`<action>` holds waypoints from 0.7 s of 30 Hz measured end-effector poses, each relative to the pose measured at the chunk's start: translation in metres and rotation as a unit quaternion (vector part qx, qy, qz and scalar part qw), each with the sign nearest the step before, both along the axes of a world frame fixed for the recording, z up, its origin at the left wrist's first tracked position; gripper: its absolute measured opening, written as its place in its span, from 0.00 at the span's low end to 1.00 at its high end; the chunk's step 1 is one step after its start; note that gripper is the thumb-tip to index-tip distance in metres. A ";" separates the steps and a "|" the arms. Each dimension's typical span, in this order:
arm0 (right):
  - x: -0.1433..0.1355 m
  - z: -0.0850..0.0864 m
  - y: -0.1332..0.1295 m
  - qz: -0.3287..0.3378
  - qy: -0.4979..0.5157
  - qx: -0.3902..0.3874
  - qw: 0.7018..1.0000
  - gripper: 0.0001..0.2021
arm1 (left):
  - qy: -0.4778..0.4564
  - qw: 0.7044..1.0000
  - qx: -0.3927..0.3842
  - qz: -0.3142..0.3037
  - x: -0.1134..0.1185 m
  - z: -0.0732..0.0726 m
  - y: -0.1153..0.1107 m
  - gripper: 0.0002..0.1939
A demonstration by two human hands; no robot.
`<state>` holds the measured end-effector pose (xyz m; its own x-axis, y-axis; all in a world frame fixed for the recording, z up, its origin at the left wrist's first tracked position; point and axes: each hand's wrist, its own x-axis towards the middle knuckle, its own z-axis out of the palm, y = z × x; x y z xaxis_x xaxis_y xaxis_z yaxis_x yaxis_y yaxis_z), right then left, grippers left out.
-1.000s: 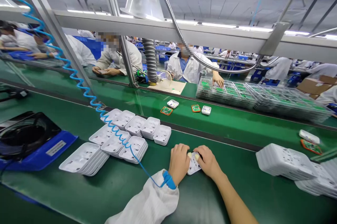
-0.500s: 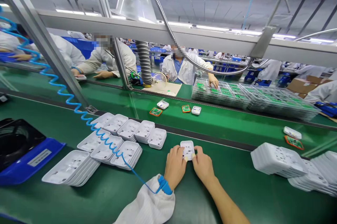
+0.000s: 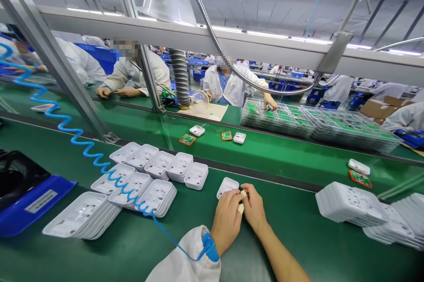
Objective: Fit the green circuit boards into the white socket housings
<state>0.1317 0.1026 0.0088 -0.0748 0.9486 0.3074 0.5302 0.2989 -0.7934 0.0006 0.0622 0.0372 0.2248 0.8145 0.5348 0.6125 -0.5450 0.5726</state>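
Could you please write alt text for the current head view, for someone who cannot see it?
A left hand with a blue wrist strap and a right hand are close together at a white plastic piece on a green workbench, between stacks of similar pieces. Beyond are circuit boards and people in white coats.

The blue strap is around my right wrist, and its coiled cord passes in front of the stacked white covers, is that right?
Not quite: the head view shows the blue strap on the wrist of your left hand. Its coiled cord does pass in front of the stacked white covers.
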 end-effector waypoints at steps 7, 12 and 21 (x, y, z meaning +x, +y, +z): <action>-0.008 0.005 0.003 0.091 -0.033 -0.005 0.995 0.16 | 0.013 0.999 -0.048 0.003 0.000 -0.006 0.006 0.10; -0.008 0.001 0.004 0.074 -0.024 0.012 0.997 0.16 | -0.004 0.999 -0.048 0.017 -0.005 -0.011 0.014 0.12; -0.007 0.005 0.000 0.075 -0.032 0.007 0.997 0.15 | 0.020 0.999 -0.036 -0.002 0.000 -0.005 0.008 0.12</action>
<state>0.1247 0.1031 0.0137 -0.2350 0.9213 0.3097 0.5285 0.3885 -0.7548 0.0007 0.0703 0.0318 0.2478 0.8494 0.4659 0.6341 -0.5058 0.5849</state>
